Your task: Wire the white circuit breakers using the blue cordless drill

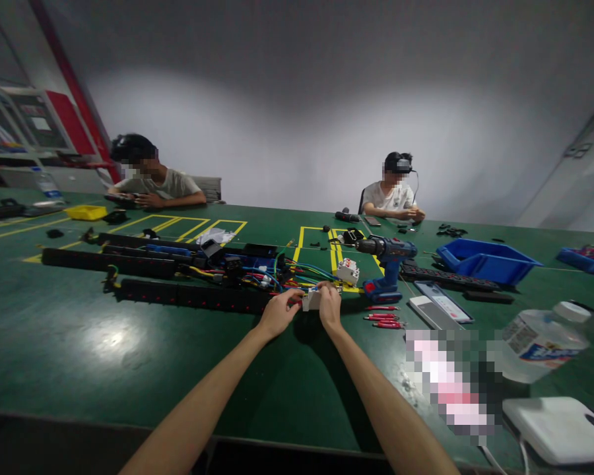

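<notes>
A small white block, which looks like a circuit breaker (311, 301), is held just above the green table, with coloured wires running to its far side. My right hand (329, 307) has its fingers closed over the block's right end. At the left end, my left hand (278, 313) is closed, its fingertips beside the block and red wires; what they pinch is too small to tell. The wires (282, 272) lead left to long black power strips (193, 296) lying side by side. Beyond my right hand sits another white breaker (348, 271) with red markings.
A blue cordless drill (387, 264) stands right of my hands, with red pens (387, 322) before it. Farther right are phones (440, 303), a blue bin (485, 260), a bottle (539, 343) and a white power bank (559, 429). Two people (161, 181) sit across the table.
</notes>
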Available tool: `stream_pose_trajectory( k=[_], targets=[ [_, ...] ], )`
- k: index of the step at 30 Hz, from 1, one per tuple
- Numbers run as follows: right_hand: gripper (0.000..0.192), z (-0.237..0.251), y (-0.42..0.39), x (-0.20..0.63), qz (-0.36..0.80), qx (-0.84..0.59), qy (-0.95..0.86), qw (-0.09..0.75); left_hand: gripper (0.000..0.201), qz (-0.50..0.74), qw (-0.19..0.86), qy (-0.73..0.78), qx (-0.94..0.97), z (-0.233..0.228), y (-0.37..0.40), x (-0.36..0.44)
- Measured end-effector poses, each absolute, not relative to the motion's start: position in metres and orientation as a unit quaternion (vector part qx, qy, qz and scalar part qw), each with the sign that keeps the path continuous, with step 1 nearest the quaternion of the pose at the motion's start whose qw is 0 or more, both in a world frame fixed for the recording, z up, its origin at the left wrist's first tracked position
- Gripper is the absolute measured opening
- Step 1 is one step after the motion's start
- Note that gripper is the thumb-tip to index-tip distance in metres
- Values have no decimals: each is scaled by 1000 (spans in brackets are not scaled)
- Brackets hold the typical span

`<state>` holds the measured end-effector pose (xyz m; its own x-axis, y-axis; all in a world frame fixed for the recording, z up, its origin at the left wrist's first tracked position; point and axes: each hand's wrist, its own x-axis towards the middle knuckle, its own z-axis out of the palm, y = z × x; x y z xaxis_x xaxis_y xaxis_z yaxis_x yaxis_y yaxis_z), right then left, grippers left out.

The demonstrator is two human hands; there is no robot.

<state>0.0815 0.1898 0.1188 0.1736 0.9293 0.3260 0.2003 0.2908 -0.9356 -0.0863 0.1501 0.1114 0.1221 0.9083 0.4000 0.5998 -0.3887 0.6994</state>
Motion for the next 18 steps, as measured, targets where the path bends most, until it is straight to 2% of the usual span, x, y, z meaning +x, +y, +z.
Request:
stream_pose_trajectory(
  k=[7, 18],
  targets=[
    [28, 122, 188, 84, 324, -487, -575, 572, 34, 419, 212, 534, 703, 109, 153, -85],
    [24, 127, 191, 89, 371, -462, -632, 500, 37, 402, 198, 538, 714, 115, 147, -83]
  ],
)
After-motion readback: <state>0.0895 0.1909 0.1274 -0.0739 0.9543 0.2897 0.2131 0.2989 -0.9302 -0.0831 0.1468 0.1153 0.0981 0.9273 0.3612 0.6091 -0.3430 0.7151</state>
